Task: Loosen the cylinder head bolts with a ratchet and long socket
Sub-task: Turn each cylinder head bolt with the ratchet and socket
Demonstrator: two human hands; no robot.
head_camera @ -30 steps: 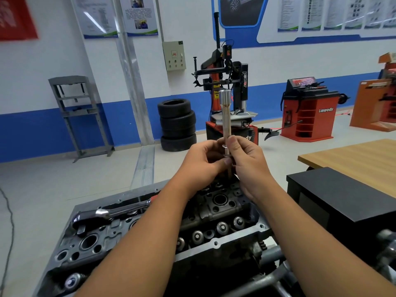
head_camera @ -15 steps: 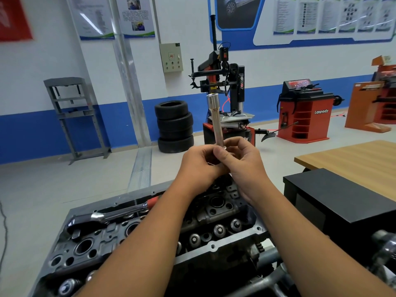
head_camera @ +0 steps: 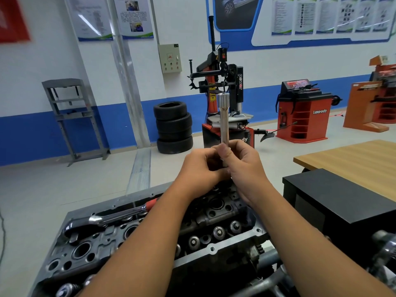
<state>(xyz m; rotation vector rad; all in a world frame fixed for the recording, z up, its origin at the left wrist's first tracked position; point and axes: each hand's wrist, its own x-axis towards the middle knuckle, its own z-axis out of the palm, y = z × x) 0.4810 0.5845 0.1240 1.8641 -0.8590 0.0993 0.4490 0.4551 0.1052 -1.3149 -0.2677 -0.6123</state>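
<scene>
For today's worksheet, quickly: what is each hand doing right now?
Left hand: curled, gripping the long socket's lower end.
Right hand: pinching the long socket, held upright.

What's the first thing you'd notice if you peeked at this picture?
Two hands, the left hand and right hand, meet in the middle and hold a shiny long socket that points straight up. Below them sits the dark cylinder head, with a ratchet lying across its left side. Behind, a stack of tyres stands by the blue-striped wall.
</scene>
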